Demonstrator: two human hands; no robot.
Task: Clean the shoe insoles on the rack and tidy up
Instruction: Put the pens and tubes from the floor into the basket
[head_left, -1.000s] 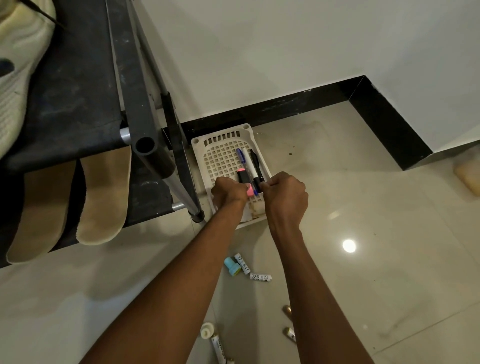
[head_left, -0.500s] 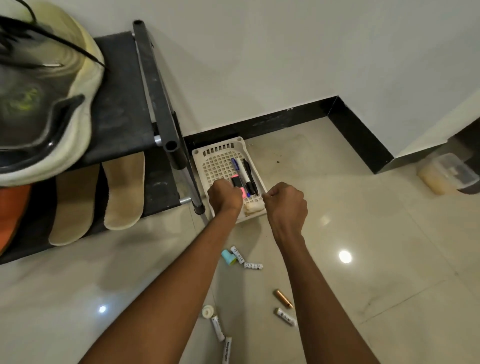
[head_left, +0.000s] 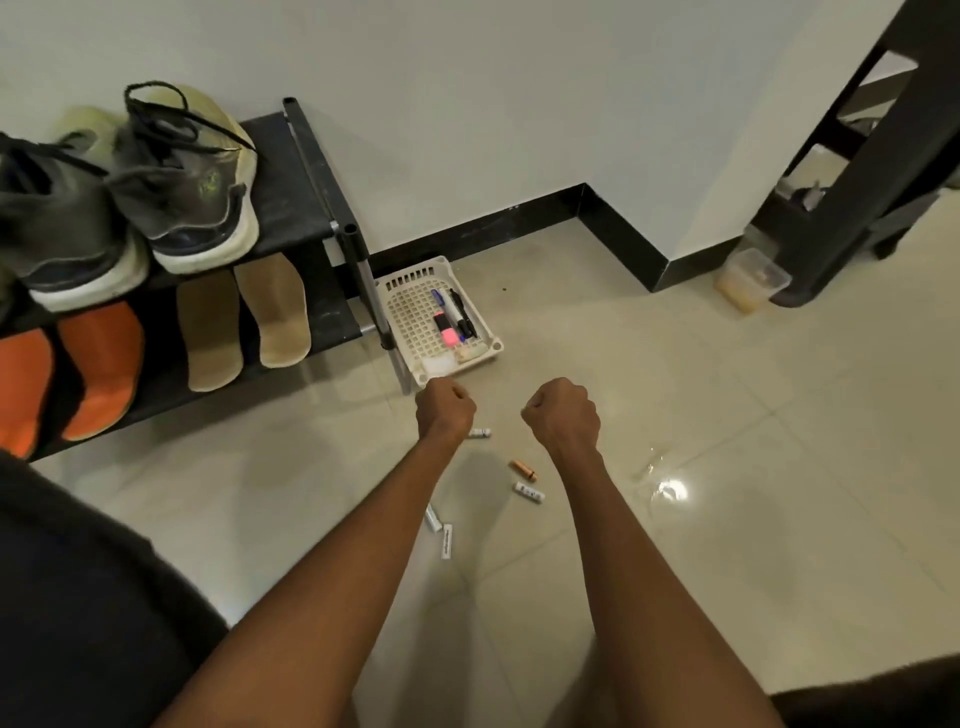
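Both hands hang over the floor tiles, just short of the white basket (head_left: 415, 312). The left hand (head_left: 445, 410) and the right hand (head_left: 563, 413) are each curled into a fist; nothing shows inside either, though the palms face away, so a small item cannot be ruled out.

The tan insoles (head_left: 244, 322) lie side by side on the lower shelf of the shoe rack (head_left: 311, 197), at ten o'clock from the hands, with the orange insoles (head_left: 72, 374) further toward nine o'clock. Sneakers (head_left: 182, 182) stand on the upper shelf. No cloth or brush is visible, so cleaning appears not yet begun.

The basket stands against the rack's leg, holding pens and a pink highlighter (head_left: 445, 332), presumably gathered there as tidying. Batteries (head_left: 527, 491) lie loose on the floor at six o'clock from the hands, likely next for collection.

The orange insoles are cut off at the left edge. Battery labels are illegible. A pale lump at the basket's near edge cannot be identified.
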